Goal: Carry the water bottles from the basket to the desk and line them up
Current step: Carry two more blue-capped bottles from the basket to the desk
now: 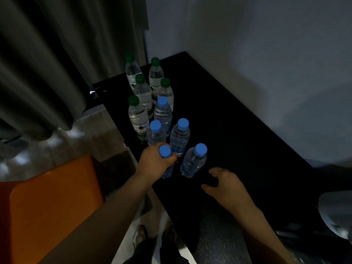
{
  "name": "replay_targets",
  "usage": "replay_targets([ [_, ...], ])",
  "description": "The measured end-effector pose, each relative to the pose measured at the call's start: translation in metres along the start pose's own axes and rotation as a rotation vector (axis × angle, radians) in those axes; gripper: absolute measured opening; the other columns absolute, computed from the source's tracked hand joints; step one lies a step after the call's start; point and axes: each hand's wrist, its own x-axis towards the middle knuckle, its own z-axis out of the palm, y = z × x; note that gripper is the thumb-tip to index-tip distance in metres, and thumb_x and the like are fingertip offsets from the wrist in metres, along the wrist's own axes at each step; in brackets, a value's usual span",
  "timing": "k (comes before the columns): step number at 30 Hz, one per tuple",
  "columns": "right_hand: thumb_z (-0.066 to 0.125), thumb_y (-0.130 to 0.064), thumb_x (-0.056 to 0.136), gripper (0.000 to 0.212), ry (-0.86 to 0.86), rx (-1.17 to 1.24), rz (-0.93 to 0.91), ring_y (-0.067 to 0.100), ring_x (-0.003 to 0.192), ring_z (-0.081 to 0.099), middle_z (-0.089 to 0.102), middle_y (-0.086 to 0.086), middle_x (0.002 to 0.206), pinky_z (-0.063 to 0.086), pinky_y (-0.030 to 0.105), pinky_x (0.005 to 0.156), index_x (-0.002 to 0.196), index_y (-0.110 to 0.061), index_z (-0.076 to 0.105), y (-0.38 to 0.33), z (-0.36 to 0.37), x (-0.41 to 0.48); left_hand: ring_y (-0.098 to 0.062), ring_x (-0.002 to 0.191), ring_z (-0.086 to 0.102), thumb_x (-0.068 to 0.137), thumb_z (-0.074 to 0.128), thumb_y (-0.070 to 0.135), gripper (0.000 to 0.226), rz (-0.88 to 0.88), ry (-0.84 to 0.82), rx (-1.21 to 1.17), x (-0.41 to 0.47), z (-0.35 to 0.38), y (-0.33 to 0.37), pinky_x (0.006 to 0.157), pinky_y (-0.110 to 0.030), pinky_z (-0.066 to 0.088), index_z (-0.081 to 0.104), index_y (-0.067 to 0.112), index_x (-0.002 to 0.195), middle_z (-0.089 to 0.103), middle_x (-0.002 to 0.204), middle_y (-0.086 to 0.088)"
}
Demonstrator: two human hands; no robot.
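Black desk (grey curtain beside)

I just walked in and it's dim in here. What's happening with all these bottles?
A person stands at a dark desk, lining up water bottles in two rough rows. The left hand grips a blue-capped bottle near its neck at the near end of the rows. The right hand is open and holds nothing. Five green-capped bottles stand at the far end, with four other blue-capped ones nearer.

Head camera looks steeply down onto desk
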Motion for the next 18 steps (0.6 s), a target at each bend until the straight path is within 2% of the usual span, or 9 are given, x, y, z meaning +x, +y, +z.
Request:
replay_targets([
  [2, 0.069, -0.038, 0.082, 0.063, -0.027, -0.006, 0.007, 0.012, 0.116, 0.052, 0.053, 0.001, 0.133, 0.041, 0.017, 0.090, 0.138, -0.017, 0.046, -0.001, 0.001, -0.003, -0.024, 0.094, 0.062, 0.080, 0.074, 0.021, 0.026, 0.002, 0.004, 0.031, 0.000, -0.002, 0.002, 0.083, -0.035, 0.050, 0.066, 0.008, 0.100, 0.067, 0.099, -0.008],
  [6, 0.069, -0.037, 0.083, 0.063, -0.026, -0.024, 0.000, 0.013, 0.118, 0.052, 0.053, 0.002, 0.134, 0.042, 0.020, 0.094, 0.138, -0.017, 0.046, -0.005, 0.001, -0.008, -0.017, 0.108, 0.055, 0.076, 0.078, 0.027, 0.052, 0.060, 0.032, 0.160, -0.003, -0.009, 0.010, 0.088, -0.024, 0.041, 0.058, 0.010, 0.122, 0.060, 0.118, -0.004],
  [10, 0.070, -0.034, 0.081, 0.061, -0.062, -0.031, -0.017, 0.014, 0.114, 0.053, 0.054, 0.003, 0.130, 0.045, 0.022, 0.093, 0.135, -0.017, 0.048, -0.009, -0.003, -0.011, -0.019, 0.113, 0.056, 0.074, 0.078, 0.030, 0.058, 0.178, -0.010, 0.306, -0.017, -0.027, 0.028, 0.094, -0.030, 0.046, 0.056, 0.015, 0.125, 0.060, 0.124, -0.003],
  [13, 0.071, -0.033, 0.081, 0.063, -0.083, -0.038, -0.016, 0.013, 0.116, 0.052, 0.053, 0.001, 0.132, 0.044, 0.020, 0.093, 0.136, -0.018, 0.046, -0.012, -0.006, -0.012, -0.017, 0.109, 0.056, 0.073, 0.078, 0.032, 0.057, 0.251, 0.007, 0.484, -0.035, -0.038, 0.035, 0.088, -0.026, 0.045, 0.056, 0.019, 0.124, 0.058, 0.122, -0.002],
  [15, 0.071, -0.033, 0.080, 0.064, -0.090, -0.045, -0.011, 0.013, 0.118, 0.051, 0.052, 0.001, 0.134, 0.043, 0.021, 0.095, 0.137, -0.019, 0.045, -0.014, -0.007, -0.014, -0.015, 0.107, 0.056, 0.073, 0.077, 0.031, 0.058, 0.251, -0.029, 0.526, -0.047, -0.043, 0.034, 0.087, -0.025, 0.046, 0.053, 0.024, 0.125, 0.058, 0.121, -0.001],
  [18, 0.072, -0.033, 0.080, 0.065, -0.097, -0.054, 0.012, 0.014, 0.118, 0.052, 0.052, 0.002, 0.134, 0.045, 0.024, 0.097, 0.138, -0.019, 0.045, -0.019, -0.007, -0.018, -0.016, 0.116, 0.053, 0.073, 0.077, 0.031, 0.075, 0.183, -0.106, 0.524, -0.058, -0.048, 0.027, 0.095, -0.028, 0.046, 0.040, 0.024, 0.138, 0.055, 0.128, -0.001],
])
